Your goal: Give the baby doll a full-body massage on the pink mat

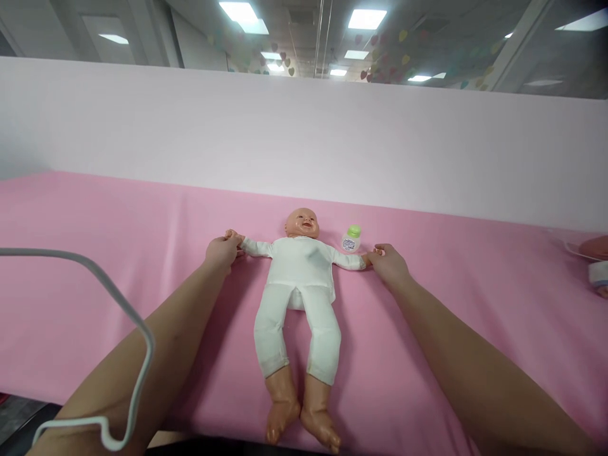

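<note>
Two bare hands hold a baby doll (300, 266) by its own small hands, its arms spread wide on a pink surface (142, 228).
The doll lies on its back, head away from the person, feet toward them, dressed in a white long-sleeved top and white trousers, its feet bare. At the end of its outstretched arm on one side, the person's left hand (223, 253) grasps the doll's hand; on the other side, the right hand (390, 265) pinches the doll's other hand in its fingertips. A small bottle (351, 240) with a green cap stands near the doll's head, just above the arm held by the right hand. Beyond the doll's head rises a plain white panel (304, 133).
</note>
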